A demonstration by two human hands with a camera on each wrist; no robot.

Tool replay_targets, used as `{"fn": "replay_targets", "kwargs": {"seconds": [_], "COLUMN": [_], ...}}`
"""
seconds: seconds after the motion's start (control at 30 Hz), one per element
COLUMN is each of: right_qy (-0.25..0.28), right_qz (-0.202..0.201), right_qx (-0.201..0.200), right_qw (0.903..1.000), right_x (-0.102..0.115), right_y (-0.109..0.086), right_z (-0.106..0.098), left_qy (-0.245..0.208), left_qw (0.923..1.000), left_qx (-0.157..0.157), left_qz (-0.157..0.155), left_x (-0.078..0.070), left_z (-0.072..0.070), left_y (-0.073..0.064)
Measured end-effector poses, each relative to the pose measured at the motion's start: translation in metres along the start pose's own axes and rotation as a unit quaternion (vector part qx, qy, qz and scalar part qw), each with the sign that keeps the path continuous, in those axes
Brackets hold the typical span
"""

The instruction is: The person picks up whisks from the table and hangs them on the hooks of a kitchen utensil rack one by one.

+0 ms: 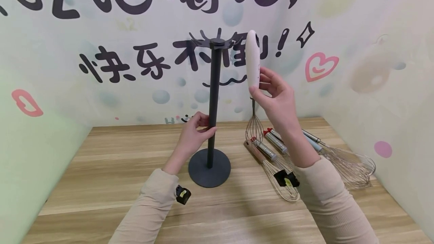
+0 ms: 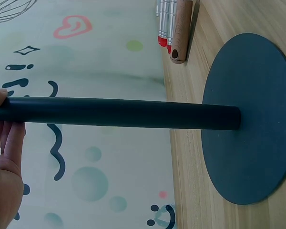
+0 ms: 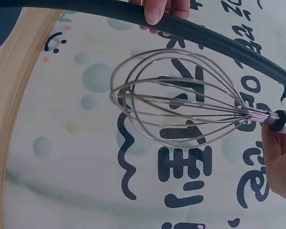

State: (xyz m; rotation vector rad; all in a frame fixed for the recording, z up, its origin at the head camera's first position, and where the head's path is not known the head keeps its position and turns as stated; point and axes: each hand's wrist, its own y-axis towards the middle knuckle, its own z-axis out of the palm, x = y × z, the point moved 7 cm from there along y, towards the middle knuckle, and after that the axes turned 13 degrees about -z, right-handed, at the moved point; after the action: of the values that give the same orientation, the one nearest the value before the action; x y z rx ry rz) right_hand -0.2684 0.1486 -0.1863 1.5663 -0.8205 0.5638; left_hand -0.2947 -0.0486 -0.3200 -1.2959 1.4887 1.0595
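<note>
A black stand (image 1: pixel 213 97) with a round base and a ring of hooks (image 1: pixel 217 43) on top stands upright on the table. My left hand (image 1: pixel 194 133) grips its pole partway up, thumb on one side and fingers on the other, as the left wrist view also shows. Right of the pole, my right hand (image 1: pixel 276 95) pinches the lower part of the white handle (image 1: pixel 252 59) of a whisk. That whisk hangs with its wire loops (image 3: pixel 181 98) downward and its handle end up near hook height, apart from the hooks in the head view.
Several whisks lie on the table at the right: one with a wooden handle (image 1: pixel 255 150), others with metal handles and red ends (image 1: pixel 275 142), and large wire heads (image 1: pixel 352 166) near the right wall. A printed wall (image 1: pixel 162 97) closes off the table's back.
</note>
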Motion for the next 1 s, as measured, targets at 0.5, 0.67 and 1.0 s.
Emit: {"fn": "replay_targets", "kwargs": {"seconds": [0.5, 0.67, 1.0], "right_qy": [0.003, 0.002, 0.004], "right_qz": [-0.021, -0.025, -0.028], "right_qx": [0.011, 0.013, 0.019], "right_qw": [0.9997, 0.9996, 0.9994], "right_x": [0.0068, 0.0075, 0.0061], "right_y": [0.0033, 0.0040, 0.0052], "right_z": [0.0024, 0.0023, 0.0030], "left_qy": [0.000, 0.002, 0.001], "left_qw": [1.0000, 1.0000, 1.0000], "left_qx": [0.000, 0.001, 0.003], "left_qz": [0.001, 0.003, -0.001], "left_x": [0.0008, 0.0002, -0.0001], "left_z": [0.0002, 0.0004, 0.0008], "left_y": [0.0003, 0.0001, -0.0007]}}
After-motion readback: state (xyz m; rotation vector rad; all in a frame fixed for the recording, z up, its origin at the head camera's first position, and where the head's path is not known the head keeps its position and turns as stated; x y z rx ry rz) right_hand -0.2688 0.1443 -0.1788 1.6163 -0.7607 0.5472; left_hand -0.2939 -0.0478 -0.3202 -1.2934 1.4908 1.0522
